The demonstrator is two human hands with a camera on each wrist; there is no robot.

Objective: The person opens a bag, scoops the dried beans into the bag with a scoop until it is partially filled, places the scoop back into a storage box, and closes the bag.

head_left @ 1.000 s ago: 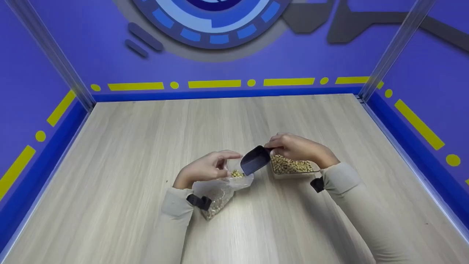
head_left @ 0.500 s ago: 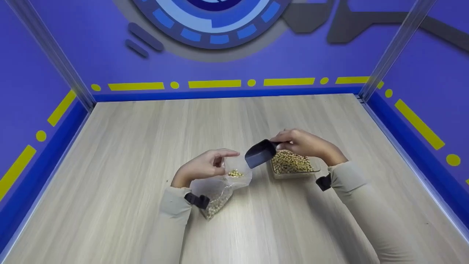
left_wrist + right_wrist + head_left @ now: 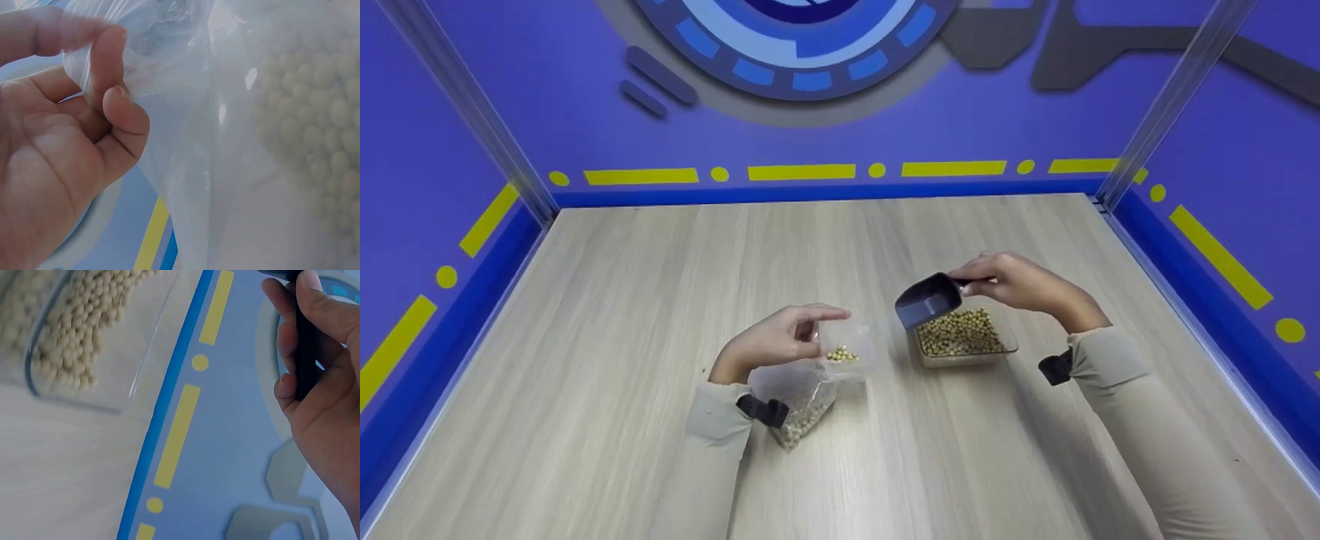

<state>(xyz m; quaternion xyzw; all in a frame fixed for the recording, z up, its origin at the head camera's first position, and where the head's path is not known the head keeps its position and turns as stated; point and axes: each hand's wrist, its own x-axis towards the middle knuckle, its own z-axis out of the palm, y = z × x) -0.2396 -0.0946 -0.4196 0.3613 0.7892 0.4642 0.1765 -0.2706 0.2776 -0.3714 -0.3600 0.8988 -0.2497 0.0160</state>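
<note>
My left hand pinches the rim of a clear plastic bag and holds its mouth spread. Pale round beans lie in the bag, and some show through the opening; the left wrist view shows them through the film. In my right hand is the handle of a black scoop, its bowl tilted toward the left and looking empty. The scoop hangs over the left rim of a clear rectangular container with more beans in it. In the right wrist view, fingers and thumb wrap the scoop's handle.
The bag and the container stand side by side on a light wooden table, a small gap between them. A blue panel wall with yellow marks closes off the back, with more panels at both sides.
My right hand has carried the scoop right and slightly away, from the bag's mouth to above the container's left edge. The left hand has stayed nearly still with the bag.
</note>
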